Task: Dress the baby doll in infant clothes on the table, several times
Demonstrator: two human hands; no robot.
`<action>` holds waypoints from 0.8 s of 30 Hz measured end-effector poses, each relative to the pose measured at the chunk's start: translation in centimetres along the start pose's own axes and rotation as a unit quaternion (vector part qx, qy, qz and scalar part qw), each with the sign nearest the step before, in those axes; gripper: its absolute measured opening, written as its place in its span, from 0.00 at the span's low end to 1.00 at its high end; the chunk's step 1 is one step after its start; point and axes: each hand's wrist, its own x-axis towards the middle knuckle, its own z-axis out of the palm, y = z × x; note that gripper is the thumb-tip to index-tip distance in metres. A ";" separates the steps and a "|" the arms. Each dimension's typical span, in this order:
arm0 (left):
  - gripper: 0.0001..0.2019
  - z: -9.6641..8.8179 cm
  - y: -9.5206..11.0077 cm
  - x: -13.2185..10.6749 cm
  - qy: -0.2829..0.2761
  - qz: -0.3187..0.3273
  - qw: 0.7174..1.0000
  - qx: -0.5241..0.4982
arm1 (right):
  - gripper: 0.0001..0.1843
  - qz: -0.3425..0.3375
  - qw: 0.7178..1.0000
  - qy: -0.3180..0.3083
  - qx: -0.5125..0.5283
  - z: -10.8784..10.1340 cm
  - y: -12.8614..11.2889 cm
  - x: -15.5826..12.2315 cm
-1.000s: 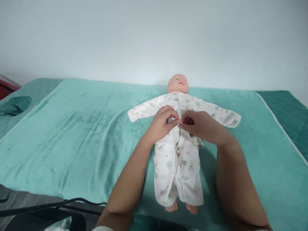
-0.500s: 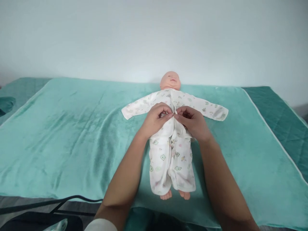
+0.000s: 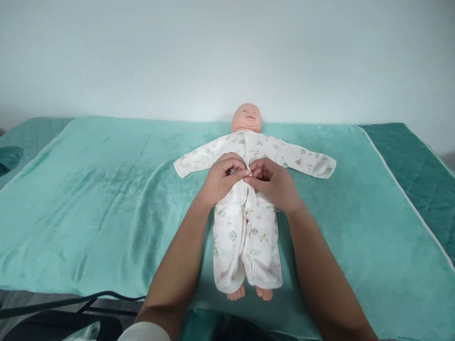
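With fingers [image 3: 234, 162] of left hand [image 3: 220, 180] and right hand [image 3: 276, 183], pinching the printed baby jacket [image 3: 255, 144] at its front opening, over the midriff of the doll [image 3: 246, 117], seemingly to close it, next needing both edges aligned.

A plain, pale wall [image 3: 227, 52] rises right behind the green sheet [image 3: 106, 213], smooth and bluish-white. Soft light pools on it just above the sheet's back edge and dims toward the upper corners. I see darker quilted cover [image 3: 423, 175] showing past the sheet's white-trimmed right border, and more quilting, paler, beyond its left one. Below the sheet's front left edge lies grey floor [image 3: 21, 298], crossed by a curved black bar [image 3: 46, 305].
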 end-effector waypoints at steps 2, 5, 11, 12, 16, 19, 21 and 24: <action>0.11 -0.1 0.1 0.0 -0.006 -0.004 1.000 -0.007 | 0.13 -0.009 1.000 0.005 -0.017 0.1 0.0 0.0; 0.11 -0.2 0.3 -0.1 -0.020 -0.014 1.000 -0.016 | 0.10 -0.024 0.998 0.017 -0.063 0.4 -0.1 -0.1; 0.10 -0.7 0.9 -0.1 -0.042 -0.063 0.997 -0.013 | 0.05 -0.071 0.979 0.043 -0.189 1.0 -0.1 -0.4; 0.09 -0.7 1.0 -0.1 -0.048 -0.068 0.996 -0.013 | 0.04 -0.080 0.974 0.046 -0.206 1.1 -0.1 -0.5; 0.05 -0.7 1.5 -0.1 -0.057 -0.081 0.995 -0.007 | 0.05 -0.092 0.966 0.054 -0.235 1.3 0.1 -0.5; 0.03 -0.9 1.6 -0.1 -0.055 -0.086 0.995 -0.007 | 0.07 -0.086 0.970 0.054 -0.219 1.3 0.0 -0.5; 0.03 -1.3 1.5 -0.1 -0.070 -0.087 0.994 -0.015 | 0.08 -0.086 0.974 0.052 -0.204 1.2 -0.1 -0.6; 0.04 -2.2 1.2 -0.1 -0.116 -0.079 0.989 -0.050 | 0.08 -0.087 0.977 0.051 -0.188 1.1 -0.1 -0.6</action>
